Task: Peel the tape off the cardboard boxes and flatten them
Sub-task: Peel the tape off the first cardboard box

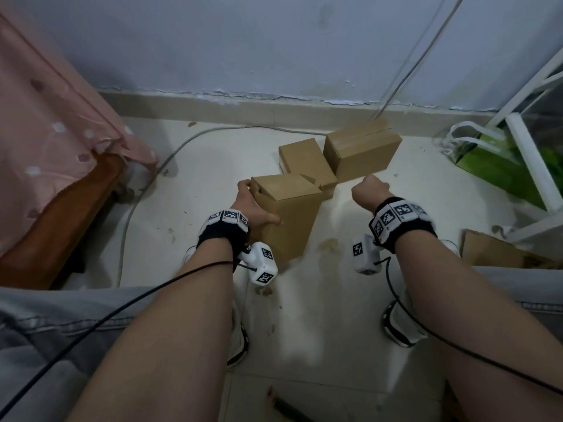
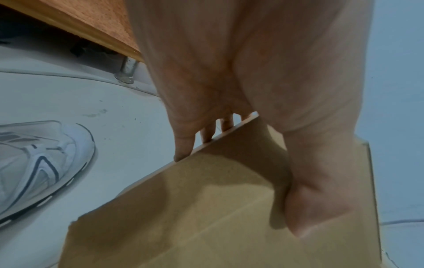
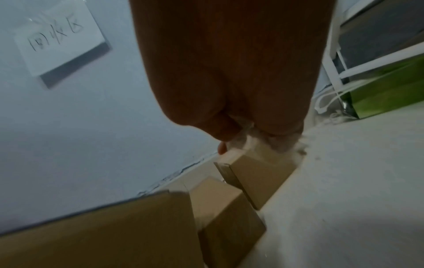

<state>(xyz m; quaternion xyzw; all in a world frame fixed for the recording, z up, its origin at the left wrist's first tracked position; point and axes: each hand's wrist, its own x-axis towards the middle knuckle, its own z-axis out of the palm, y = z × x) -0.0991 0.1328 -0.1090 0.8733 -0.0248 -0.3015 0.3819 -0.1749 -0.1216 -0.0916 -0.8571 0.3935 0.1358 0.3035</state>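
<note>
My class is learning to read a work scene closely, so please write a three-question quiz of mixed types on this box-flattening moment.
1. True or false: the left hand grips the nearest box.
2. Multiple choice: what does the right hand hold? A) a knife B) crumpled clear tape C) nothing
3. Fill in: beyond the nearest box, ___ more upright boxes stand on the floor near the wall.

Key
1. True; its thumb lies on the near face and its fingers wrap the far edge.
2. B, as the right wrist view shows.
3. Two: a small box and a far box.
</note>
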